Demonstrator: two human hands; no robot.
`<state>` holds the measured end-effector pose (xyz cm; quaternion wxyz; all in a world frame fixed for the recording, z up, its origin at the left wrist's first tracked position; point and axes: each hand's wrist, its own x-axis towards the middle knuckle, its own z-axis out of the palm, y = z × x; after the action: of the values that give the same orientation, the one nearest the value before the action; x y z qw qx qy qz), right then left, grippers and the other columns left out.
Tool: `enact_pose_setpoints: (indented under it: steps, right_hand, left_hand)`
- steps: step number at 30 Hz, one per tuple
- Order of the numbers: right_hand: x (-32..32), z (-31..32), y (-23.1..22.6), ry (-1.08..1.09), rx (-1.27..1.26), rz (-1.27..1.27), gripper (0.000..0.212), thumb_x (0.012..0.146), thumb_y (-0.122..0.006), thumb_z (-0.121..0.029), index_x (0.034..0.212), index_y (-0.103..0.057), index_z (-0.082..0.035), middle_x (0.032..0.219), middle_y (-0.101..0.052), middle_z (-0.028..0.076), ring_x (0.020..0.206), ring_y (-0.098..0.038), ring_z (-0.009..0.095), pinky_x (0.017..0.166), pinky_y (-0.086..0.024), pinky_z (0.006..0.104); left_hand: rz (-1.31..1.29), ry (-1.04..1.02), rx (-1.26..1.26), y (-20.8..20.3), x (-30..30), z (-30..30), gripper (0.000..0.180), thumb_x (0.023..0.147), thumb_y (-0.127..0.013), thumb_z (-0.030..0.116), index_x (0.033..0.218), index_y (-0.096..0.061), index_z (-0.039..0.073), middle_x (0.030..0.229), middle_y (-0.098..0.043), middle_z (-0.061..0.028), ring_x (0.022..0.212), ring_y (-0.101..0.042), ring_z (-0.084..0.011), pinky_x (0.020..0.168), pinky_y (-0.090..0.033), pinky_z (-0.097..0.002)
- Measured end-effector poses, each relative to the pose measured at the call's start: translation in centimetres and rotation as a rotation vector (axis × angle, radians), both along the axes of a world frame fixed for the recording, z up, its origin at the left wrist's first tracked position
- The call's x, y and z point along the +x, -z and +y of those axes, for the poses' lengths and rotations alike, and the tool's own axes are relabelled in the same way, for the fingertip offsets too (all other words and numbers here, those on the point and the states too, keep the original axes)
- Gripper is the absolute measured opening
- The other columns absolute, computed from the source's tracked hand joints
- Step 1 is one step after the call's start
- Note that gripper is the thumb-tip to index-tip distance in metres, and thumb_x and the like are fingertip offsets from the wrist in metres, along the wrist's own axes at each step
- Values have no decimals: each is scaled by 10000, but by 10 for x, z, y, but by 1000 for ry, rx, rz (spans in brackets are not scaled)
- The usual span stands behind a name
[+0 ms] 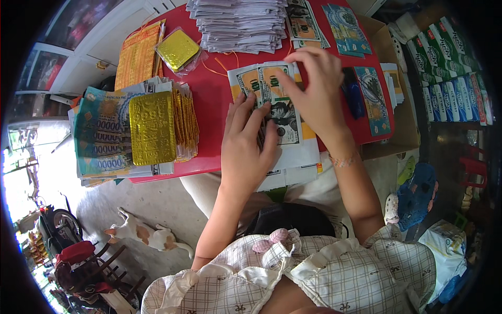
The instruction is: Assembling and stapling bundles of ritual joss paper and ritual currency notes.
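Observation:
My left hand (244, 141) lies fairly flat on two dollar-style notes, its fingers spread over the left one. The right note (285, 118) shows a portrait and orange print. Both rest on white paper (303, 153) with yellow-orange patches at the table's near edge. My right hand (319, 86) arches over the upper right corner of the notes, thumb and index finger apart and touching the paper there. Left of my hands stands a bundle of gold embossed sheets (151, 128) beside fanned blue-green notes (99, 133).
The red table (214, 104) also holds a tall stack of folded white papers (238, 26), orange paper bundles (138, 55), a wrapped gold packet (178, 49), more notes (345, 29) and a dark blue object (353, 94). A cardboard box (400, 118) stands at right; a cat (146, 234) lies on the floor.

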<state>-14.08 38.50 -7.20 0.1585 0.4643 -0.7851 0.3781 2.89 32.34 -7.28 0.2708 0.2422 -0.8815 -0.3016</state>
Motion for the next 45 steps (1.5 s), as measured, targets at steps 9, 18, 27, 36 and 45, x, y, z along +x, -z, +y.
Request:
enact_pose_setpoints:
  steps: [9, 18, 27, 36, 45]
  right_hand:
    - [-21, 97, -28, 330, 197, 52, 405, 851, -798, -304, 1156, -643, -87, 1086, -633, 110, 1056, -542, 319, 948, -415, 446]
    - [-9, 109, -19, 140, 4, -589, 313, 978, -693, -223, 1192, -620, -5, 1049, -680, 105, 847, -669, 167, 857, -523, 316]
    - [65, 138, -17, -76, -501, -1378, 302, 1081, -466, -231, 1208, -500, 42, 1107, -619, 150, 1057, -663, 234, 1037, -477, 416]
    - [74, 133, -14, -110, -546, -1408, 319, 1087, -413, -259, 1219, -522, 10, 1090, -622, 125, 1084, -659, 234, 1088, -472, 479]
    - [75, 133, -13, -97, -624, -1501, 280, 1083, -478, -237, 1235, -491, -3, 1111, -583, 101, 1034, -664, 209, 1003, -512, 440]
  left_hand:
    - [-2, 3, -54, 3, 0, -1, 298, 892, -712, 125, 1167, -682, 13, 1344, -593, -187, 1296, -544, -393, 1048, -453, -453]
    - [-3, -4, -46, 3, -3, 4, 304, 884, -688, 98, 1167, -631, 4, 1339, -551, -217, 1314, -489, -454, 1084, -421, -521]
    - [-37, 2, -12, 4, -5, 11, 329, 927, -634, 83, 1233, -568, -18, 1381, -477, -239, 1347, -435, -472, 1126, -360, -551]
    - [-41, -65, -71, 2, -9, 17, 318, 949, -633, 112, 1244, -598, 0, 1418, -499, -191, 1305, -506, -405, 1070, -429, -467]
    - [-33, -47, -5, 2, -12, 21, 339, 919, -628, 78, 1235, -562, -29, 1389, -472, -254, 1355, -417, -482, 1139, -337, -566]
